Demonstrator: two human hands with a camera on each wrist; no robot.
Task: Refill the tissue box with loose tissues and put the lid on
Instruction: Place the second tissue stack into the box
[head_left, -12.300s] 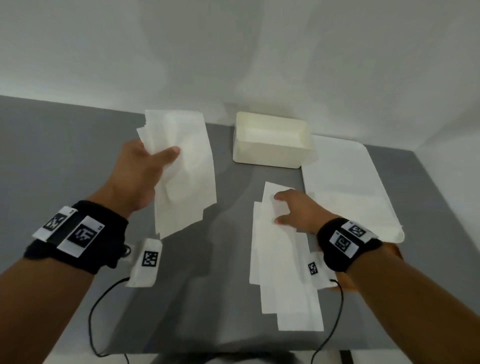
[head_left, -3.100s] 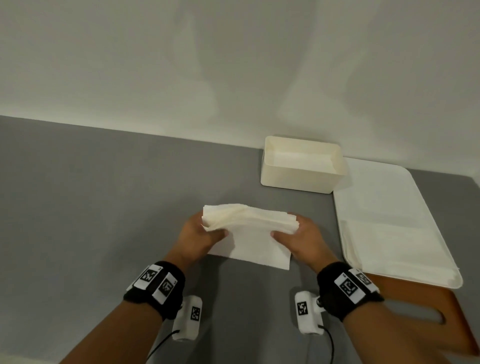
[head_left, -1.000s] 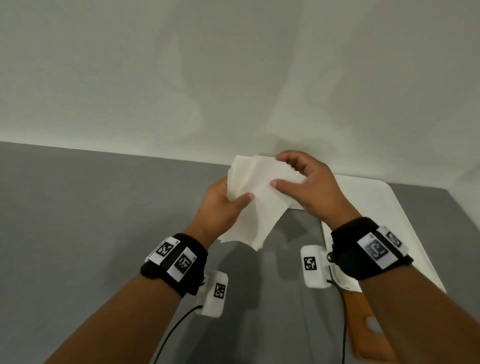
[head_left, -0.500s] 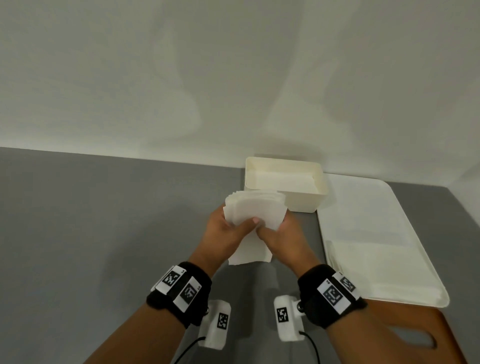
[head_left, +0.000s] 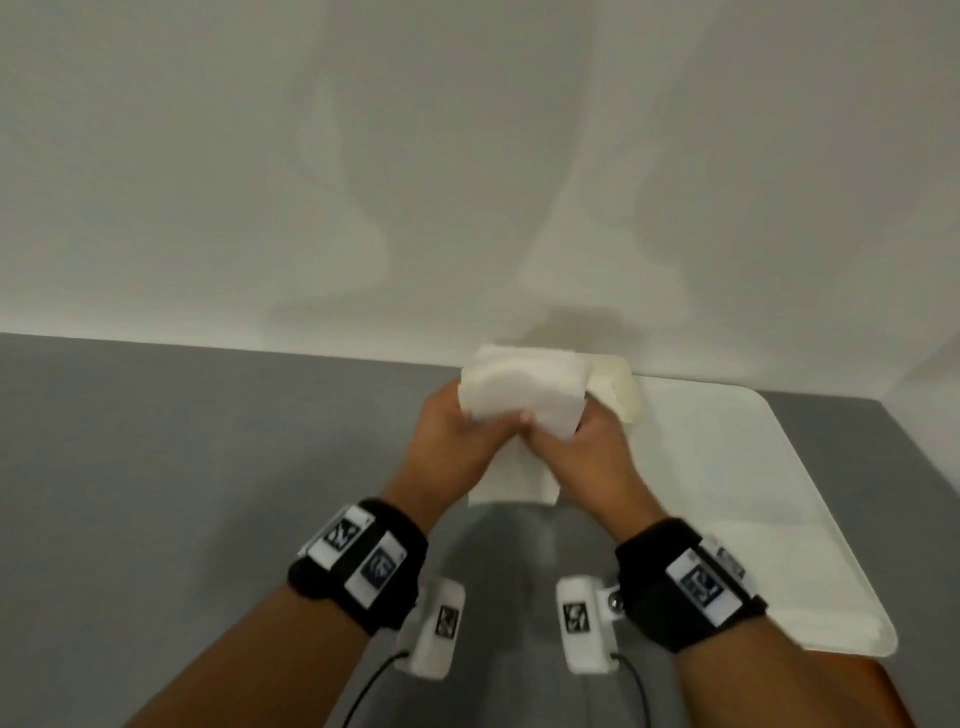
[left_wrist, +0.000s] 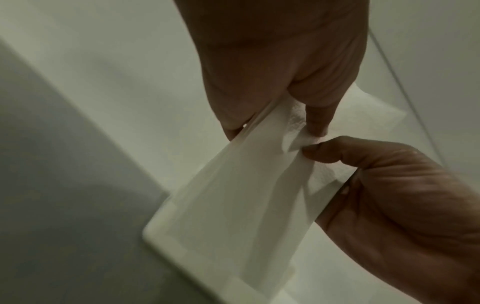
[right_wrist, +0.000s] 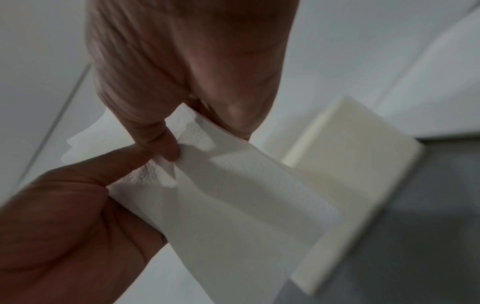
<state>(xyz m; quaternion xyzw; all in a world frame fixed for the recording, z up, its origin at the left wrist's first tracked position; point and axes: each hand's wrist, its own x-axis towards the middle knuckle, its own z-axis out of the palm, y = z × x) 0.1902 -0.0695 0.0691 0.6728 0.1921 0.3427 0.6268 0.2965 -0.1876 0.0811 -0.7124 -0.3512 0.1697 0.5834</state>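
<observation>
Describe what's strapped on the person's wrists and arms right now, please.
Both forearms are bare, no sleeves. Each wrist wears a wide black band: the left wristband and right wristband carry white tags with square black codes. A small white camera block with its own code tag and a black cable hangs under each.

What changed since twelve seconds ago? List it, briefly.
Then the left hand held a few loose sheets and the right hand pressed others flat on the table. Now both hands grip one gathered, folded tissue stack, carried away from the body to the tissue box. The box and the white tray stayed put; no lid is on.
</observation>
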